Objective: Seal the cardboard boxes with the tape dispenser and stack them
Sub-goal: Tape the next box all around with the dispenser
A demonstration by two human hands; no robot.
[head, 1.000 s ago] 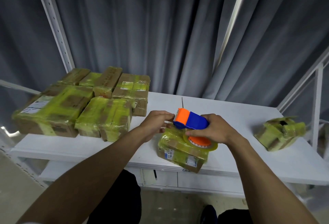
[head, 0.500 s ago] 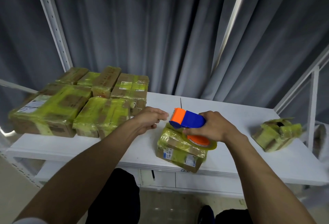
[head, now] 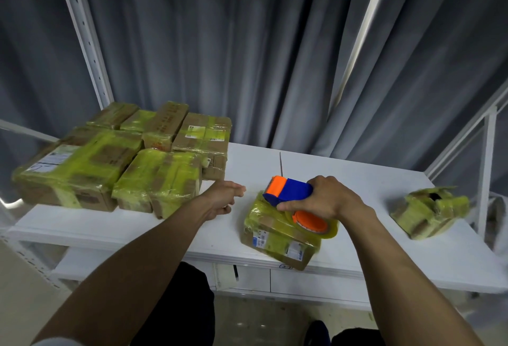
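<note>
At far left the stack [head: 110,164] of sealed boxes gleams under glossy yellow-green tape, with square brown cardboard showing through. My left hand [head: 222,200], at the dispenser's nose a second ago, has drawn back over the smooth white table [head: 357,175] and hangs loosely curled, holding nothing. I take that to mean the strip is laid. The box [head: 277,238], crinkled with film, lies at the table's front edge under the blue-and-orange plastic dispenser [head: 291,194], which my right hand [head: 327,200] grips by the body, and a crushed box [head: 428,211] lies well apart at far right.
</note>
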